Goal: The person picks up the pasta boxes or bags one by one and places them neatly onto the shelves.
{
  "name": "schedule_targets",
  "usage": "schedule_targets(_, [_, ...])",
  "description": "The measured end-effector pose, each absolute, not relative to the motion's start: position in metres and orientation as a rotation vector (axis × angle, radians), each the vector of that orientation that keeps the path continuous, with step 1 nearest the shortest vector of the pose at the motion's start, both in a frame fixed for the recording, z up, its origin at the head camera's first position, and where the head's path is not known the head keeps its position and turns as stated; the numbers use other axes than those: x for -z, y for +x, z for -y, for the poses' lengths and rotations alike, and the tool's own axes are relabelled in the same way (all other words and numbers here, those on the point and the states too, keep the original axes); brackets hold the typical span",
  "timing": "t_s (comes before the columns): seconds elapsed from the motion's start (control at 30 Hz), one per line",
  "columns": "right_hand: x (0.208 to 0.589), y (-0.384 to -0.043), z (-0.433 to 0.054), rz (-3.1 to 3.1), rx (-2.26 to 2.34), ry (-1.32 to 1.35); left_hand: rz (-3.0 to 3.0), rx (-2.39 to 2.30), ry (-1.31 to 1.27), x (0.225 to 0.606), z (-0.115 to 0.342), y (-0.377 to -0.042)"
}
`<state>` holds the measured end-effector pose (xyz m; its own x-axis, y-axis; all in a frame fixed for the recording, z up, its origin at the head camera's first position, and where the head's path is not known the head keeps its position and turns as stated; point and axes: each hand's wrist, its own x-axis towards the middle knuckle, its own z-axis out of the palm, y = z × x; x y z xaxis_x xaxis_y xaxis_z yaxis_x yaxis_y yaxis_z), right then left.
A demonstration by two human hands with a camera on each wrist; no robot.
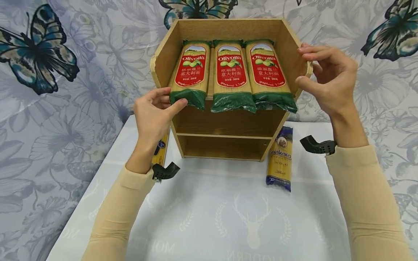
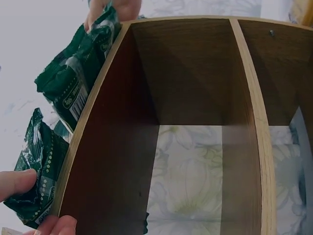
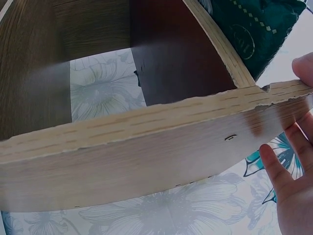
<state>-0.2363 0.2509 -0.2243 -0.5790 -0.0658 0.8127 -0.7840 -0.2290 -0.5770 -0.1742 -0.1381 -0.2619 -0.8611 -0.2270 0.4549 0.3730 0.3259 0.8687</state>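
Observation:
A small wooden shelf unit (image 1: 225, 136) stands on the table, its top tray holding three spaghetti packets side by side: left (image 1: 190, 72), middle (image 1: 230, 72) and right (image 1: 268, 70). Their green ends overhang the front edge. My left hand (image 1: 156, 114) pinches the left packet's green end (image 2: 41, 164), thumb on the packet and fingertips right by the shelf's corner. At the other side, my right hand (image 1: 333, 74) grips the right side panel (image 3: 161, 142), thumb inside and fingers outside. Below the tray are open compartments.
A yellow and blue pasta packet (image 1: 280, 159) lies on the table (image 1: 209, 210) right of the shelf. Another yellow packet (image 1: 160, 150) lies partly hidden behind the left forearm. Floral cloth with butterflies (image 1: 36, 49) hangs behind the shelf.

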Motion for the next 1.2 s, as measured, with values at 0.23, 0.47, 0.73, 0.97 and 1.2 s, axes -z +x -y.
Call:
schedule_targets(0.23, [0.228, -0.239, -0.250, 1.495, -1.918, 1.000, 2.151, 1.533, -0.125, 0.265, 0.140, -0.167])
schedule_targets(0.47, [0.230, -0.240, -0.250, 1.505, -1.903, 0.994, 2.283, 1.517, -0.136, 0.265, 0.150, -0.147])
schedule_targets(0.73, [0.228, -0.237, -0.248, 1.474, -1.924, 0.970, 2.300, 1.696, -0.223, 0.273, 0.168, -0.122])
schedule_targets(0.97, [0.225, -0.234, -0.246, 1.445, -1.949, 0.955, 2.533, 1.570, -0.109, 0.304, 0.188, -0.118])
schedule_targets(1.2, [0.224, -0.234, -0.243, 1.438, -1.966, 0.950, 2.729, 1.272, 0.227, 0.351, 0.212, -0.114])
